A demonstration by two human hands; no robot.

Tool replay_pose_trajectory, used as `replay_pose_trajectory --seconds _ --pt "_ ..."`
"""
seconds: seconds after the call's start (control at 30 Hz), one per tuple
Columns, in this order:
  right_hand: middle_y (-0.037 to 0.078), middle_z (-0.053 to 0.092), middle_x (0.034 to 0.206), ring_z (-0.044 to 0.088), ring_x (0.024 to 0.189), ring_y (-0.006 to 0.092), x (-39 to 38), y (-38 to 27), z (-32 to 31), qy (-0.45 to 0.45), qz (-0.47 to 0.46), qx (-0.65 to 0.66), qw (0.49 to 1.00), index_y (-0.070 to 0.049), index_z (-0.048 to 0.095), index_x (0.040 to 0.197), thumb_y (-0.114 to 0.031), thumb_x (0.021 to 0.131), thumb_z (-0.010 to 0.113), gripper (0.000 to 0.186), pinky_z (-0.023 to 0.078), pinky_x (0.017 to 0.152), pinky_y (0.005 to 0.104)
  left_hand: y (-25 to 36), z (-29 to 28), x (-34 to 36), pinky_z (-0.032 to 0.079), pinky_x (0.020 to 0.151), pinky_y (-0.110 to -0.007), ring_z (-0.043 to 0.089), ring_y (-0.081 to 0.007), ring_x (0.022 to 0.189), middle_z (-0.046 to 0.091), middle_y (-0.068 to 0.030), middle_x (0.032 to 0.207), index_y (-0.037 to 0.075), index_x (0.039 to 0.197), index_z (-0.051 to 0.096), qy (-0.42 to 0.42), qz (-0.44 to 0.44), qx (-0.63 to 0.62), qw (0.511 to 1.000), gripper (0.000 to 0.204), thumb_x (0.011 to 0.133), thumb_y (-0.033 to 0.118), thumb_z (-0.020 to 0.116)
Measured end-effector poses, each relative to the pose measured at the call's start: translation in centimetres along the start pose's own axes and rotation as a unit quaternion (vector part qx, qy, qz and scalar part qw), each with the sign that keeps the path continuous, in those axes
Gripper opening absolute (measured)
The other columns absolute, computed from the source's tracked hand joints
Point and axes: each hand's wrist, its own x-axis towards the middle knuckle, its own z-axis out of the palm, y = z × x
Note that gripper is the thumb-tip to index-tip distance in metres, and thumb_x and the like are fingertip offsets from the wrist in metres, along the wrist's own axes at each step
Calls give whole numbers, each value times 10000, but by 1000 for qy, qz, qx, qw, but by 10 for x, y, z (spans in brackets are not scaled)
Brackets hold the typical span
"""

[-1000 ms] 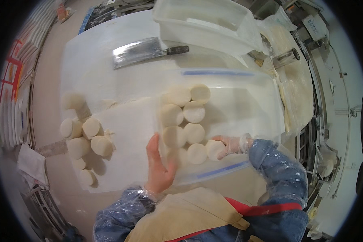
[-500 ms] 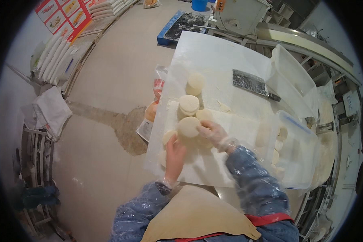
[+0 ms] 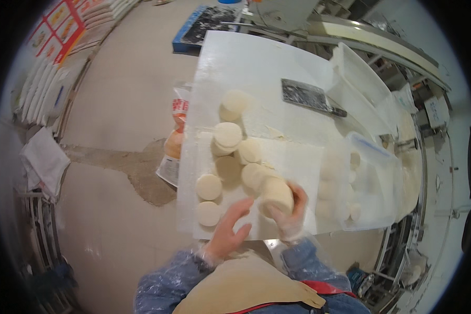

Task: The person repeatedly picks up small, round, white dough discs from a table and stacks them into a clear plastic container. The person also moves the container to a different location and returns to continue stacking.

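One broad white bench (image 3: 246, 57) spreads out in front of the person. A deep translucent tub (image 3: 357, 107) sits at its right edge toward the far corner, and a shallower translucent tray (image 3: 377, 199) lies along the nearer part of that edge with some discs inside. A cleaver (image 3: 303, 95) lies flat beside the tub. Close to the near edge, the right hand (image 3: 293, 212) has its fingers curled round a held stack (image 3: 275, 196) of thick pale discs, thumb on one side and fingertips on the other. The left hand (image 3: 227, 230) has its fingers spread just beside it, apparently gripping nothing. Fanned discs (image 3: 250, 171) lie just beyond the stack; I cannot tell whether they touch it. Two single discs (image 3: 209, 187) lie near the left edge toward the near left corner. With one hand carrying it, the stack could slide apart if it tips, spilling its upper discs over the near edge. Half a second earlier both hands were at discs nearer the left edge; now the right has swung toward the right edge and the left has come free.
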Motion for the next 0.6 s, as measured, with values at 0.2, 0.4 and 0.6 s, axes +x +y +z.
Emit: replay_pose_trajectory --seconds 0.2,0.4,0.6 --pt "147 427 1160 489 1036 283 56 51 -23 49 -90 -407 908 -23 421 1214 -165 643 779 688 408 912 364 -9 15 -22 425 885 -324 522 -222 1004 525 -121 1137 15 1168 520 2 -79 74 994 384 784 -6 511" --pt "172 411 1172 463 1054 325 57 51 -17 89 -104 -213 967 -44 516 1100 -98 646 755 515 419 889 383 -11 14 -17 413 898 -308 533 -190 1021 544 -103 1086 13 1173 516 -38 -90 136 986 383 794 -24 482" --pt "166 427 1145 488 1042 310 67 17 -16 38 -137 -360 922 -91 428 1198 -118 598 786 700 455 854 390 -9 25 -14 435 841 -291 574 -184 938 582 -101 1014 21 1135 548 2 -133 99 986 336 803 -4 504"
